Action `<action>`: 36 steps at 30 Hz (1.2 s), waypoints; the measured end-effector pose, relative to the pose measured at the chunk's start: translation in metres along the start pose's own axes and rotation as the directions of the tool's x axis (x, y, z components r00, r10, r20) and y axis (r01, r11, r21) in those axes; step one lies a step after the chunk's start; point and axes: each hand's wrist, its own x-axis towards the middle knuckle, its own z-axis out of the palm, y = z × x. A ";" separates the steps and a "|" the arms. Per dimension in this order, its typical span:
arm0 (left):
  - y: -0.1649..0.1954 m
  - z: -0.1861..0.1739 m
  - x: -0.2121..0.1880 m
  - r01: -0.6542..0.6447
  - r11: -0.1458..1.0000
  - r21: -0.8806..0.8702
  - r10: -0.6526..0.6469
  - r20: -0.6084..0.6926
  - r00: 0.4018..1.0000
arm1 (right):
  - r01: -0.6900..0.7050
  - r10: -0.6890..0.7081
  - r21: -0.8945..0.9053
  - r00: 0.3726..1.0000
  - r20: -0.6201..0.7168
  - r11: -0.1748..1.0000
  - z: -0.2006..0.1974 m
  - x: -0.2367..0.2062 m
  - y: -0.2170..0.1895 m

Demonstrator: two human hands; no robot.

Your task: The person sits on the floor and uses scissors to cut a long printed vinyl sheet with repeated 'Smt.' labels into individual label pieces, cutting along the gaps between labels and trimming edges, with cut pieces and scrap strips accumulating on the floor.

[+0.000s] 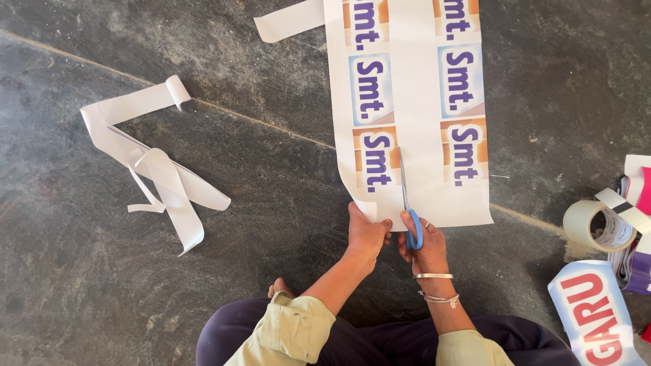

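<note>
A long white printed sheet (415, 115) with two columns of coloured label panels lies on the dark stone floor (285, 183). My right hand (422, 242) grips blue-handled scissors (409, 203), whose blades sit in a cut running up the sheet between the two columns. My left hand (366, 234) pinches the sheet's near edge just left of the cut. Both wrists come from pale green sleeves; the right wrist wears bangles.
Curled white paper offcuts (156, 169) lie on the floor at left, and another strip (288, 20) lies by the sheet's top left. At right sit a tape roll (597, 225), a rolled printed sheet (597, 312) and stacked prints (637, 230). My crossed legs fill the bottom.
</note>
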 end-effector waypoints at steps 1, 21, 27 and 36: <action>0.000 0.000 0.000 -0.005 1.000 0.000 0.005 0.000 1.000 | -0.005 0.005 0.001 1.000 -0.002 1.000 0.000 0.001 -0.001; 0.001 -0.004 -0.010 0.009 0.999 -0.032 -0.008 0.031 0.999 | 0.040 -0.040 -0.035 0.999 -0.010 0.999 0.011 0.002 -0.011; -0.003 -0.004 -0.008 0.004 0.999 -0.047 -0.003 0.030 1.000 | 0.036 -0.037 -0.039 0.999 -0.018 0.999 0.010 0.002 -0.011; -0.003 -0.003 -0.012 0.025 0.999 -0.048 -0.024 0.029 0.999 | 0.030 -0.031 -0.028 0.999 -0.032 0.999 0.016 0.013 -0.014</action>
